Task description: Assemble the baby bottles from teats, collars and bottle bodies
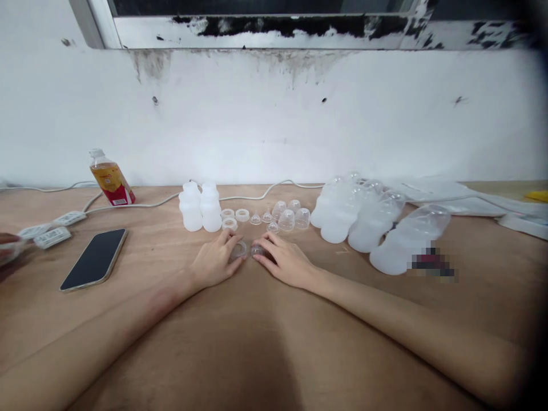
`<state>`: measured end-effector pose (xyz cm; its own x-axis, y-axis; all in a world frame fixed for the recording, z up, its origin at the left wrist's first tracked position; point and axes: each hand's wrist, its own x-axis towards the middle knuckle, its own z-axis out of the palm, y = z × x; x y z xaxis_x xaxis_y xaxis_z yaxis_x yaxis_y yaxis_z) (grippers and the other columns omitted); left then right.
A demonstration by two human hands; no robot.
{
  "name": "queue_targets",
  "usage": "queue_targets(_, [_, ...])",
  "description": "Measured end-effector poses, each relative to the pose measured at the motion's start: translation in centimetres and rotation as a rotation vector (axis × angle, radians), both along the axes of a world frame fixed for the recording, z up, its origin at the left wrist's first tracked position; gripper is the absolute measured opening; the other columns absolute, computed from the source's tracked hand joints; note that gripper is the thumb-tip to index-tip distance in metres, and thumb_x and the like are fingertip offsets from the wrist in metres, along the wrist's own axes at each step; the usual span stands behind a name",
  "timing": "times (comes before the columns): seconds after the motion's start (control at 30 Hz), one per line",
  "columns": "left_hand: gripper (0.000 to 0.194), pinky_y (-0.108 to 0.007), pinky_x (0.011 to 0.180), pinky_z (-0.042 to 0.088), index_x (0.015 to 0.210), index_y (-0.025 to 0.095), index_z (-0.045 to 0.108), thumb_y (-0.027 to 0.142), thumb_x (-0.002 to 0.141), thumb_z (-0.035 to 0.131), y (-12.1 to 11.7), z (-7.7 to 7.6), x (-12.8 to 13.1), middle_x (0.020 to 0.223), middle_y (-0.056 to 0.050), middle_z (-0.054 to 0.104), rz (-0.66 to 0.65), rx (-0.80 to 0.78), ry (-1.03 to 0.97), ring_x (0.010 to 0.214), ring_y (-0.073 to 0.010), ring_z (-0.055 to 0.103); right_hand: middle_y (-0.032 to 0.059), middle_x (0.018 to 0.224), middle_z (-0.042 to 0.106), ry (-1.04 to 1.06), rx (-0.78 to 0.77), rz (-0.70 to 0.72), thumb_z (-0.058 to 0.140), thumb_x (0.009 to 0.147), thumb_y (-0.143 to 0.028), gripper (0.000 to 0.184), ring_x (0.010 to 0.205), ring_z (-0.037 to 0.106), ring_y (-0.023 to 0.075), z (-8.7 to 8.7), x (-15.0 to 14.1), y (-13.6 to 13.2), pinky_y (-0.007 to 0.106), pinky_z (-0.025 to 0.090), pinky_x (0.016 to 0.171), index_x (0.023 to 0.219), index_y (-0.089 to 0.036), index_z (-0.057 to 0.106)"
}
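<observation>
On the wooden table, my left hand (217, 258) has its fingers curled round a pale screw ring (240, 249). Close beside it, my right hand (287, 260) grips a clear bottle teat (257, 250) between thumb and fingers. Just beyond my hands lie three white screw rings (242, 215) and three clear teats (256, 218). Several transparent domed caps (286, 220) are grouped behind my right hand. White baby bottle bodies (192, 212) stand open-topped behind my left hand.
Several capped baby bottles (359, 228) stand at the right, with plastic bags (454, 194) behind them. At left are a phone (94, 260), a drink bottle (112, 180) and power adapters (52, 237). A cable (265, 194) runs along the wall. Another person's hand (8, 245) shows at the left edge.
</observation>
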<state>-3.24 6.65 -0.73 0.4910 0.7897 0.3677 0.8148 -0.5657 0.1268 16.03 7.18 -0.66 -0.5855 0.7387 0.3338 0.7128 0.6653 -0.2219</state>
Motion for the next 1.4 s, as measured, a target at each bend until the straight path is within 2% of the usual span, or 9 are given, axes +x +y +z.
queue_targets(0.17, [0.035, -0.031, 0.069, 0.048, 0.109, 0.019, 0.043, 0.03, 0.076, 0.048, 0.5, -0.5, -0.1, 0.105, -0.008, 0.047, -0.07, 0.034, -0.143, 0.088, -0.0195, 0.053, 0.0058, 0.103, 0.055, 0.168, -0.07, -0.008, 0.035, 0.085, -0.027, 0.026, 0.089, 0.053, 0.0176, 0.0, 0.1, 0.3, 0.032, 0.041, 0.077, 0.108, -0.02, 0.044])
queue_targets(0.33, [0.03, -0.029, 0.071, 0.049, 0.095, 0.018, 0.046, 0.029, 0.07, 0.058, 1.5, -1.3, -0.6, 0.103, -0.006, 0.053, -0.088, 0.022, -0.492, 0.086, -0.0159, 0.056, 0.0034, 0.097, 0.058, 0.399, -0.186, -0.009, 0.042, 0.081, -0.026, 0.021, 0.085, 0.053, 0.0155, -0.1, 0.3, 1.3, 0.031, 0.041, 0.076, 0.1, -0.02, 0.05])
queue_targets(0.47, [0.033, -0.034, 0.075, 0.048, 0.095, 0.019, 0.047, 0.031, 0.067, 0.061, 1.8, -1.2, -0.9, 0.101, -0.005, 0.057, -0.03, -0.024, -0.588, 0.089, -0.0178, 0.056, 0.0035, 0.088, 0.056, 0.664, -0.398, -0.021, 0.052, 0.073, -0.026, 0.024, 0.077, 0.054, 0.0134, -0.5, 0.5, 2.3, 0.026, 0.044, 0.061, 0.096, -0.018, 0.051])
queue_targets(0.6, [0.04, -0.031, 0.073, 0.05, 0.102, 0.018, 0.042, 0.025, 0.068, 0.06, 1.8, -1.0, -0.8, 0.108, -0.008, 0.053, -0.08, -0.199, -0.774, 0.09, -0.0169, 0.057, 0.0023, 0.078, 0.052, 0.916, -0.597, -0.105, 0.06, 0.065, -0.027, 0.031, 0.061, 0.05, 0.0102, -0.7, 0.6, 2.7, 0.018, 0.037, 0.039, 0.092, -0.016, 0.052])
queue_targets(0.73, [0.038, -0.033, 0.078, 0.049, 0.103, 0.016, 0.045, 0.022, 0.068, 0.06, 1.7, -0.8, -0.7, 0.109, -0.009, 0.054, -0.078, -0.275, -0.77, 0.091, -0.0173, 0.058, 0.0007, 0.074, 0.05, 0.977, -0.631, -0.083, 0.063, 0.061, -0.025, 0.032, 0.057, 0.047, 0.0076, -0.7, 0.6, 2.8, 0.017, 0.037, 0.04, 0.091, -0.015, 0.054])
queue_targets(0.93, [0.037, -0.034, 0.079, 0.049, 0.101, 0.015, 0.046, 0.021, 0.067, 0.06, 1.6, -0.8, -0.6, 0.108, -0.01, 0.054, -0.099, -0.253, -0.771, 0.094, -0.0182, 0.056, -0.0004, 0.068, 0.05, 0.983, -0.643, -0.082, 0.059, 0.066, -0.028, 0.028, 0.056, 0.047, 0.0078, -0.6, 0.6, 2.7, 0.019, 0.04, 0.042, 0.091, -0.014, 0.055])
queue_targets(1.17, [0.031, -0.036, 0.076, 0.05, 0.093, 0.015, 0.048, 0.024, 0.066, 0.061, 1.8, -1.3, -0.6, 0.103, -0.008, 0.056, -0.109, -0.227, -0.735, 0.093, -0.0189, 0.056, -0.0025, 0.065, 0.053, 1.084, -0.669, -0.102, 0.063, 0.061, -0.024, 0.035, 0.057, 0.052, 0.0091, -0.5, 0.5, 2.7, 0.019, 0.042, 0.044, 0.091, -0.015, 0.049])
queue_targets(1.4, [0.03, -0.035, 0.075, 0.051, 0.091, 0.016, 0.047, 0.025, 0.066, 0.061, 1.9, -1.4, -0.5, 0.102, -0.008, 0.056, -0.114, -0.229, -0.74, 0.093, -0.0187, 0.056, -0.0013, 0.066, 0.056, 1.052, -0.665, -0.091, 0.064, 0.061, -0.026, 0.033, 0.058, 0.054, 0.0099, -0.7, 0.5, 2.9, 0.019, 0.041, 0.044, 0.089, -0.015, 0.049])
